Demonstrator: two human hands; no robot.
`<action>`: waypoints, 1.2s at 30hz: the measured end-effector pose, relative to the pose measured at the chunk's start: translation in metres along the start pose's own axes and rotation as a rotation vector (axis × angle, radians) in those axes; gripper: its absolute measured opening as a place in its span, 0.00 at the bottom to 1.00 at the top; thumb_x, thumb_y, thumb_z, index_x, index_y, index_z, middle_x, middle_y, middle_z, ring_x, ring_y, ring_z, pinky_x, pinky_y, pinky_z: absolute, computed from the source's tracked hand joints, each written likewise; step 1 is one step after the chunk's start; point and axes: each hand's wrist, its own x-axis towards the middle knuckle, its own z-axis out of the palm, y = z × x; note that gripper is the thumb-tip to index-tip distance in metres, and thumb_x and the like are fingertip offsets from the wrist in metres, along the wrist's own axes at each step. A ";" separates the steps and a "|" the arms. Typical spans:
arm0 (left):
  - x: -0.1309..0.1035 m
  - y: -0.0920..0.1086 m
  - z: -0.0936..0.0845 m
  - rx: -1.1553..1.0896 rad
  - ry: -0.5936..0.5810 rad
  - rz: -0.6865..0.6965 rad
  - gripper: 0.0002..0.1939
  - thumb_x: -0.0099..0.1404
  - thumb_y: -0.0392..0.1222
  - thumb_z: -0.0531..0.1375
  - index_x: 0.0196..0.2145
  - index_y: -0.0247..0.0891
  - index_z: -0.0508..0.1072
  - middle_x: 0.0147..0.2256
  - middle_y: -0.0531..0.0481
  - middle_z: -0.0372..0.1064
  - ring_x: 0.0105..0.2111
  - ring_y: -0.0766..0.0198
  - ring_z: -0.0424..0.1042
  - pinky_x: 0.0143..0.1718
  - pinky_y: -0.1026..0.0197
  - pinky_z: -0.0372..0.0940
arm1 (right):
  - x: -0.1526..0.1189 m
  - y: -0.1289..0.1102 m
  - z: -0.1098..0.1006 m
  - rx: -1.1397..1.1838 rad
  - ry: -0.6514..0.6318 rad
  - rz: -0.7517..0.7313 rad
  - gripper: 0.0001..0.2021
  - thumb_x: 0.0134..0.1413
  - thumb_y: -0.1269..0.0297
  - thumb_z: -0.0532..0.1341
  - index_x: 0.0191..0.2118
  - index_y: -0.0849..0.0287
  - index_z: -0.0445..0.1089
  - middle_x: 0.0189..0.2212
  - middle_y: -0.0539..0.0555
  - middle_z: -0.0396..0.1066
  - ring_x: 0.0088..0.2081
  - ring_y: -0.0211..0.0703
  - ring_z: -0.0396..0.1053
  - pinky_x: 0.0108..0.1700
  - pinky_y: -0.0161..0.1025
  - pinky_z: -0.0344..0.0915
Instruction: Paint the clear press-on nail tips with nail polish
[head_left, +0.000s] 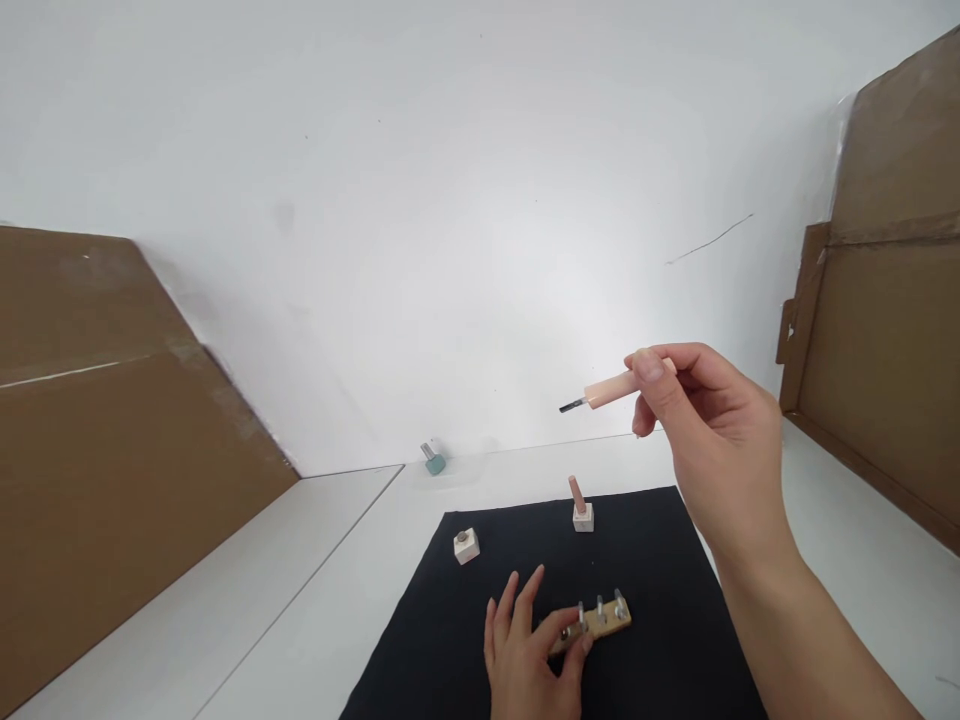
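Observation:
My right hand point(720, 430) is raised above the mat, pinching the long pale pink cap of a nail polish brush point(611, 389). Its dark bristles point left into the air. Low over the black mat point(420, 610), my left hand point(525, 650) has its thumb and index finger closed on the left part of a small wooden nail tip stand point(611, 620). Several clear nail tips stand upright along it; the fingers partly cover that end. The other left fingers are spread. A square white nail polish bottle point(466, 547) with a small brownish top sits beyond my left hand.
A second white bottle with a tall pink cap point(577, 498) stands at the mat's far edge. Behind the mat, a teal bottle point(433, 461) rests on the white table near the wall. Cardboard panels point(112, 450) rise at left and right point(892, 330).

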 end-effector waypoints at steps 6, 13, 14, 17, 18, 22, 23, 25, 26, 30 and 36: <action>0.006 0.003 0.005 -0.060 -0.061 -0.106 0.11 0.54 0.30 0.69 0.28 0.47 0.84 0.59 0.45 0.76 0.66 0.32 0.64 0.64 0.25 0.58 | -0.001 0.000 0.002 -0.013 -0.003 0.021 0.10 0.67 0.59 0.66 0.33 0.53 0.76 0.28 0.46 0.82 0.25 0.35 0.68 0.32 0.34 0.73; 0.005 0.004 0.006 -0.114 -0.075 -0.094 0.12 0.53 0.26 0.66 0.25 0.44 0.80 0.57 0.44 0.77 0.66 0.30 0.63 0.62 0.24 0.60 | -0.004 0.002 0.012 -0.025 0.034 0.045 0.10 0.66 0.60 0.66 0.31 0.53 0.76 0.27 0.46 0.81 0.26 0.36 0.69 0.31 0.34 0.72; 0.004 0.005 0.005 -0.111 -0.068 -0.084 0.12 0.53 0.25 0.66 0.25 0.44 0.79 0.57 0.44 0.77 0.65 0.30 0.64 0.62 0.24 0.59 | -0.004 0.003 0.013 -0.043 0.026 0.039 0.10 0.65 0.59 0.66 0.31 0.53 0.76 0.26 0.47 0.81 0.25 0.36 0.69 0.30 0.34 0.72; 0.005 0.008 0.002 -0.101 -0.049 -0.054 0.14 0.52 0.24 0.65 0.24 0.44 0.78 0.56 0.44 0.78 0.65 0.30 0.65 0.63 0.23 0.56 | -0.005 0.007 0.014 -0.103 0.004 0.024 0.10 0.65 0.57 0.66 0.31 0.52 0.77 0.21 0.46 0.74 0.24 0.37 0.68 0.30 0.35 0.71; 0.005 0.010 0.001 -0.102 -0.048 -0.052 0.14 0.52 0.23 0.65 0.23 0.44 0.78 0.56 0.44 0.78 0.64 0.30 0.65 0.63 0.22 0.56 | -0.005 0.008 0.014 -0.118 0.004 0.027 0.10 0.65 0.56 0.67 0.32 0.52 0.77 0.19 0.45 0.71 0.24 0.37 0.68 0.30 0.34 0.71; 0.009 0.012 -0.003 -0.128 -0.053 -0.066 0.13 0.52 0.24 0.67 0.23 0.43 0.79 0.53 0.44 0.80 0.63 0.30 0.67 0.63 0.21 0.55 | -0.006 0.013 0.015 -0.147 0.019 0.056 0.10 0.64 0.56 0.67 0.32 0.52 0.78 0.18 0.44 0.67 0.24 0.37 0.66 0.30 0.33 0.71; 0.009 0.012 -0.004 -0.135 -0.051 -0.066 0.13 0.52 0.24 0.67 0.23 0.43 0.79 0.53 0.44 0.81 0.63 0.30 0.68 0.64 0.21 0.55 | -0.006 0.014 0.016 -0.155 0.018 0.055 0.10 0.64 0.56 0.67 0.32 0.52 0.78 0.19 0.45 0.67 0.24 0.37 0.66 0.29 0.33 0.71; 0.010 0.010 -0.004 -0.149 -0.051 -0.064 0.13 0.52 0.24 0.67 0.22 0.43 0.79 0.53 0.44 0.81 0.63 0.31 0.68 0.64 0.21 0.55 | -0.006 0.016 0.015 -0.169 0.011 0.046 0.10 0.64 0.55 0.67 0.32 0.51 0.78 0.19 0.45 0.68 0.24 0.37 0.67 0.29 0.33 0.71; 0.010 0.009 -0.004 -0.159 -0.061 -0.058 0.13 0.53 0.25 0.67 0.23 0.43 0.79 0.53 0.44 0.81 0.63 0.31 0.68 0.64 0.21 0.55 | -0.005 0.017 0.015 -0.171 0.008 0.039 0.10 0.64 0.55 0.67 0.32 0.51 0.79 0.20 0.45 0.68 0.24 0.37 0.67 0.29 0.33 0.71; 0.012 0.002 -0.004 -0.217 -0.133 -0.017 0.12 0.55 0.26 0.66 0.25 0.44 0.80 0.52 0.46 0.81 0.63 0.32 0.68 0.65 0.20 0.54 | -0.005 0.017 0.014 -0.154 0.017 0.029 0.09 0.64 0.55 0.67 0.33 0.51 0.79 0.19 0.45 0.68 0.24 0.37 0.67 0.30 0.33 0.71; 0.021 0.000 -0.010 -0.272 -0.194 -0.021 0.12 0.55 0.27 0.66 0.24 0.45 0.81 0.46 0.48 0.83 0.61 0.35 0.70 0.66 0.21 0.50 | -0.003 0.015 0.011 -0.129 0.019 0.030 0.10 0.63 0.54 0.67 0.33 0.51 0.79 0.19 0.45 0.68 0.24 0.37 0.66 0.30 0.33 0.72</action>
